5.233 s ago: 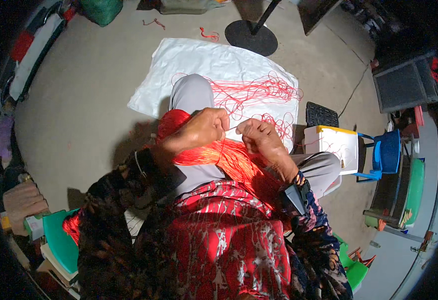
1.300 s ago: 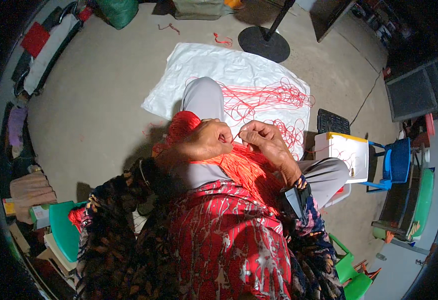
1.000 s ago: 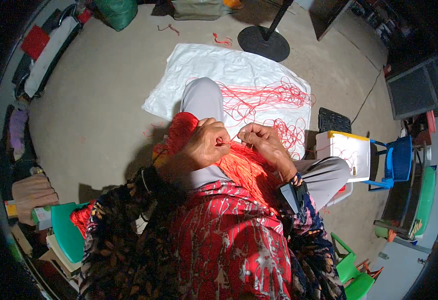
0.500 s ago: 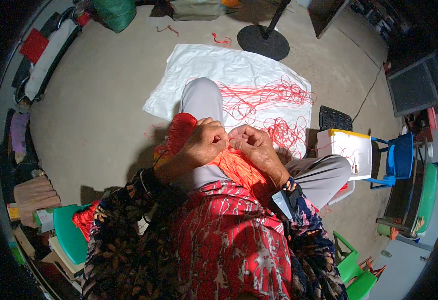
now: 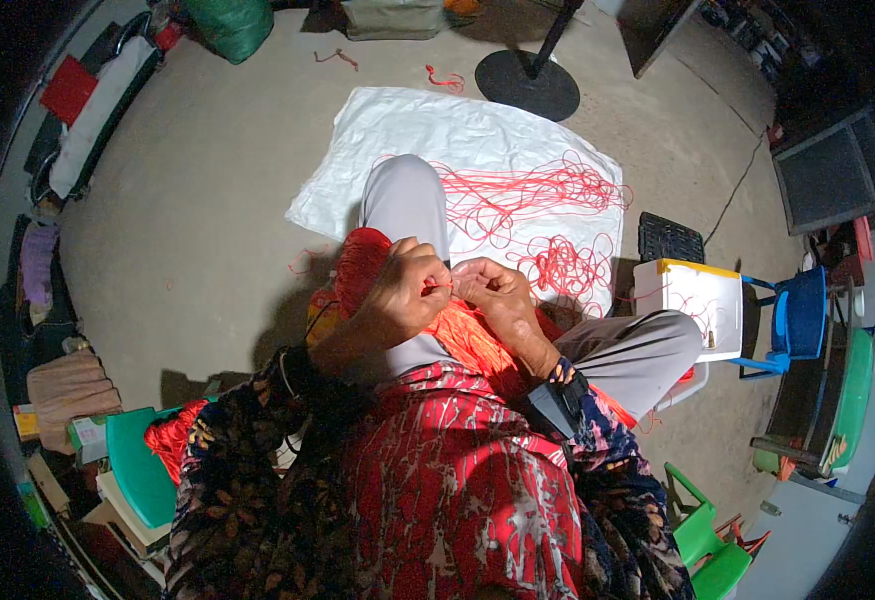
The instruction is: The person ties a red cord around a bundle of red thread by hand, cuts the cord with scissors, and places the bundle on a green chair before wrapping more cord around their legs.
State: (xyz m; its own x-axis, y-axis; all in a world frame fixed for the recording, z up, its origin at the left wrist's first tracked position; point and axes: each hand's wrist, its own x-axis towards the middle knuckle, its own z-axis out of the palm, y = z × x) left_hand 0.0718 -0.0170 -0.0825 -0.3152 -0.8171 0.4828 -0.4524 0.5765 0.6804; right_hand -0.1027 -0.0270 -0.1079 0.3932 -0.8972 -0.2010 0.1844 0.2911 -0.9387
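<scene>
Close together over my lap, my left hand (image 5: 413, 290) and my right hand (image 5: 501, 303) both pinch a thin red cord, their fingertips nearly touching. The short stretch of cord between them is mostly covered by the fingers. Under the hands a thick orange-red bundle of strands (image 5: 470, 343) lies across my lap. Just left of my left hand a dense red cord hank (image 5: 362, 268) rests by my knee. Beyond my knees, long loops of loose red cord (image 5: 528, 195) and a tangled heap (image 5: 568, 265) spread over a white cloth (image 5: 388, 125) on the floor.
A black round stand base (image 5: 528, 85) stands behind the cloth. On the right are a white box with a yellow rim (image 5: 693, 300), a blue chair (image 5: 803, 310) and a green chair (image 5: 713, 550). A teal chair (image 5: 138, 465) holding red cord stands at the left.
My right hand has turned, its wrist shifting left and lower. My left hand has moved slightly left, its fingers curling tighter. Both still pinch the cord.
</scene>
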